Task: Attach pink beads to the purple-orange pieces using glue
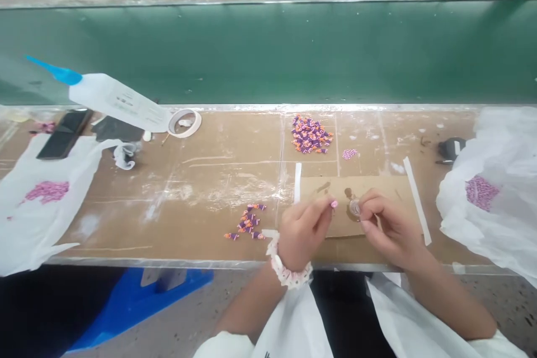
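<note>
Between the thumb and forefinger of my left hand point(302, 229) is a small pink piece point(334, 204), held above a brown cardboard sheet point(390, 185). My right hand point(388, 224) is closed in a pinch beside a small, clear round thing point(354, 208) on the sheet. What its fingertips hold, if anything, is too small to make out. Left of my left hand lies a loose group of small purple and orange pieces point(248, 222). A larger heap of the same pieces point(310, 134) sits farther back, near a little pile of pink and white bits point(349, 154).
A white bottle with a blue nozzle point(121, 103) and a roll of tape point(185, 123) are at the back left. Farther left, a phone point(65, 133) rests by white plastic point(75, 179) holding pink bits. A white bag point(503, 162) stands right. A green panel point(268, 50) rises behind.
</note>
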{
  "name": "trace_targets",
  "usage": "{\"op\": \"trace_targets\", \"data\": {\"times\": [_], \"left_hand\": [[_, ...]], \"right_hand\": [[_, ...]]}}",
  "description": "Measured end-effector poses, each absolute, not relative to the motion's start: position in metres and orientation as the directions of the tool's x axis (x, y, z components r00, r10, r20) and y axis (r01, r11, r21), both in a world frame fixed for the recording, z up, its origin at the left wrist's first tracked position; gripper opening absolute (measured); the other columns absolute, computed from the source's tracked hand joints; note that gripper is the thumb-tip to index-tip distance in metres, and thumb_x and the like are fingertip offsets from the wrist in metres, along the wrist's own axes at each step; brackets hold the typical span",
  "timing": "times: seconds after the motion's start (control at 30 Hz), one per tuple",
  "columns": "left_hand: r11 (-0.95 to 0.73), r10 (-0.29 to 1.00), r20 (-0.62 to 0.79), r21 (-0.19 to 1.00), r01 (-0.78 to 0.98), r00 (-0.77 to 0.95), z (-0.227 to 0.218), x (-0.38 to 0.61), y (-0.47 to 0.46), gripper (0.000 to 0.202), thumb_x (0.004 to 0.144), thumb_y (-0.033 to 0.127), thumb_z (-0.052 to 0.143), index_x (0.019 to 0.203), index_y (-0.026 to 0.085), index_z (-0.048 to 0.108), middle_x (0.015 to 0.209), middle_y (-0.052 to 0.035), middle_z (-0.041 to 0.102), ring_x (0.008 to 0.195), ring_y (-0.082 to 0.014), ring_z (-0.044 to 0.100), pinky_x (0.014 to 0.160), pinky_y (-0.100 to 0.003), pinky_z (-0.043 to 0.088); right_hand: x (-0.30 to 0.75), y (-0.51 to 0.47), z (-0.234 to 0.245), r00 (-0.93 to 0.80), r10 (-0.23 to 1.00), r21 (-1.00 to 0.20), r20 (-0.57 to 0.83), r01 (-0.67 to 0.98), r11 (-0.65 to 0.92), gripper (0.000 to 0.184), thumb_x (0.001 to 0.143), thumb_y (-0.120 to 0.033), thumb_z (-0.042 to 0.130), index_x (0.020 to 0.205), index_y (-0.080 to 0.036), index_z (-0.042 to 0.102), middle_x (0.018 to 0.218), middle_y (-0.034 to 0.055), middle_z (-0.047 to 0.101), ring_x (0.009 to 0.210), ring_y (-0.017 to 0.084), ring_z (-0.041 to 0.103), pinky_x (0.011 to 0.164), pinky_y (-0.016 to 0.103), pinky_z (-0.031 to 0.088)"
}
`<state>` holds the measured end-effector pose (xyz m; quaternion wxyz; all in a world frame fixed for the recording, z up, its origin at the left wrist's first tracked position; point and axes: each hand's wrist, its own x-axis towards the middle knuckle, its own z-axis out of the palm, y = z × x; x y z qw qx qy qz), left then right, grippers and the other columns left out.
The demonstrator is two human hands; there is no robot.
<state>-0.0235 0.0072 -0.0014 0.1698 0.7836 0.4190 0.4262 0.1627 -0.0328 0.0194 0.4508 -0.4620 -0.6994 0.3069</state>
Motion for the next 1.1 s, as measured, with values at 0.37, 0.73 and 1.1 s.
{"op": "trace_targets", "data": {"times": [0.37, 0.73, 1.1], "left_hand": [[0.435, 0.866, -0.255, 0.809, -0.395, 0.43, -0.003, -0.002, 0.011, 0.035, 0.087, 0.044, 0.062, 0.109, 0.017, 0.068, 0.101, -0.0117, 0.074, 0.056, -0.0091, 0.061, 0.042, -0.019, 0.042], [0.648, 0.745, -0.525, 0.717, -0.259, 0.411, 0.002, 0.001, 0.02, 0.075, 0.061, 0.036, 0.089, 0.127, 0.022, 0.058, 0.069, -0.0004, 0.07, 0.043, -0.0035, 0.044, 0.039, -0.014, 0.031], [0.731, 0.681, -0.556, 0.561, -0.39, 0.477, 0.01, 0.003, 0.017, 0.034, 0.053, 0.029, 0.093, 0.076, 0.015, 0.073, 0.078, -0.0013, 0.067, 0.063, -0.0043, 0.055, 0.056, -0.014, 0.046]], "right_hand": [[0.152, -0.044, 0.013, 0.045, 0.936, -0.917, 0.348, 0.223, 0.331, 0.016, 0.086, -0.006, 0.051, 0.086, -0.023, 0.052, 0.077, 0.0012, 0.051, 0.069, 0.016, 0.05, 0.06, 0.029, 0.042], [0.139, -0.034, 0.017, 0.113, 0.898, -0.854, 0.426, 0.379, 0.357, 0.032, 0.076, 0.003, 0.044, 0.086, -0.027, 0.041, 0.071, 0.0004, 0.048, 0.066, 0.022, 0.058, 0.057, 0.036, 0.059], [0.142, -0.041, 0.014, 0.11, 0.897, -0.882, 0.428, 0.266, 0.388, 0.013, 0.088, -0.012, 0.042, 0.085, -0.025, 0.042, 0.071, 0.0004, 0.046, 0.061, 0.016, 0.049, 0.051, 0.028, 0.047]]}}
